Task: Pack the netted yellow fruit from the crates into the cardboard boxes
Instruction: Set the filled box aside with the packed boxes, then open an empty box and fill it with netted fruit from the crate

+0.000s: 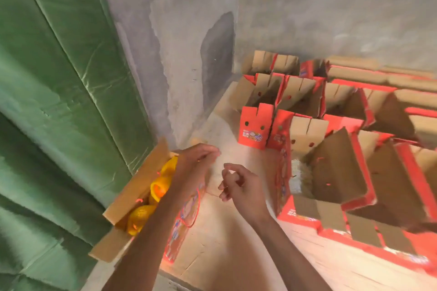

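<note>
Here the left hand (196, 163) reaches with loose, empty fingers over an open cardboard box (132, 198) holding netted yellow fruit (142, 216); the right hand (238, 186) hangs half-curled, holding nothing. Both hover above flattened cardboard (220, 248). Empty red boxes (331, 168) crowd the right, under a grey wall (307, 19) and green curtain (59, 90).

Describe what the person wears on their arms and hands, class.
Nothing shows: both forearms are bare, with no sleeves, gloves, watch or bands in view. The left hand and right hand appear ringless, though motion blur could hide small details.
</note>
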### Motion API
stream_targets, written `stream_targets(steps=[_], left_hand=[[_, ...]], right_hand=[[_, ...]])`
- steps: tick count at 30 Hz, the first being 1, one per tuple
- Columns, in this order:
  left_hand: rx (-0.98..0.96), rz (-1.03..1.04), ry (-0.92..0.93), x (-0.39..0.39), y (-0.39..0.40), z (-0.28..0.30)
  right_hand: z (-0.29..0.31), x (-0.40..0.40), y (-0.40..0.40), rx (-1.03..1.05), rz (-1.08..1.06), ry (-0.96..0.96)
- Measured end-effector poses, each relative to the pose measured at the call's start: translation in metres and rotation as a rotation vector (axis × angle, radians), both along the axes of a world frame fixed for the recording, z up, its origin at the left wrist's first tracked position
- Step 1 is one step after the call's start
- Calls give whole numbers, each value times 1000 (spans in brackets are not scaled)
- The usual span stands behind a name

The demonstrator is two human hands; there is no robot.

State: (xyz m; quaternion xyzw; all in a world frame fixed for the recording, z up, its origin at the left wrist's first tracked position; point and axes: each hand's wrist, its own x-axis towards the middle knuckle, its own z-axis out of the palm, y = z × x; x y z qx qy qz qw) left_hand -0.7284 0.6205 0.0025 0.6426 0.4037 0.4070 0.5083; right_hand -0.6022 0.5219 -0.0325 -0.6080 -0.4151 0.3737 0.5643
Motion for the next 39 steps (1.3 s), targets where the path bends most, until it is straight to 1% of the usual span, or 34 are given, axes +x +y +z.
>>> stream_targets(steps=[2, 6, 8, 9, 10, 11, 12, 15, 19, 21, 23, 25, 27, 28, 30, 32, 34, 36, 38, 39], left_hand=[[22, -104, 2, 46, -18, 12], [6, -285, -92, 137, -69, 27], [42, -326, -65, 183, -98, 23], [78, -298, 0, 206, -110, 17], [152, -224, 141, 227, -119, 9], [226, -143, 321, 243, -126, 1], [255, -67, 457, 255, -131, -7], [248, 39, 614, 272, -135, -28], [334, 222, 829, 270, -132, -38], [449, 266, 928, 265, -127, -40], [476, 304, 979, 260, -119, -38], [293, 232, 981, 258, -111, -31], [77, 134, 917, 261, -102, -27], [39, 93, 896, 262, -100, -25], [81, 38, 923, 261, -98, -27], [133, 19, 938, 255, -97, -27], [149, 33, 854, 242, -96, -25], [177, 47, 755, 226, -99, -19], [200, 63, 672, 210, -103, -9], [214, 77, 635, 202, -106, -2]], right_hand=[[15, 40, -23, 29, -79, -54], [38, 125, -87, 104, -299, -195], [43, 168, -124, 104, -405, -240], [44, 190, -142, 93, -445, -265], [43, 209, -159, 80, -472, -286], [41, 227, -173, 69, -485, -293], [39, 243, -184, 57, -481, -297], [29, 274, -198, -7, -422, -345], [14, 287, -192, -96, -327, -380], [8, 287, -184, -138, -293, -380], [3, 286, -175, -170, -294, -382], [0, 285, -168, -187, -320, -395], [1, 285, -163, -227, -344, -411], [2, 285, -161, -250, -351, -425], [4, 285, -159, -302, -378, -469], [5, 281, -157, -391, -380, -572], [5, 275, -156, -528, -355, -685], [4, 265, -154, -645, -340, -733], [4, 253, -150, -676, -339, -742], [6, 245, -149, -646, -358, -738]])
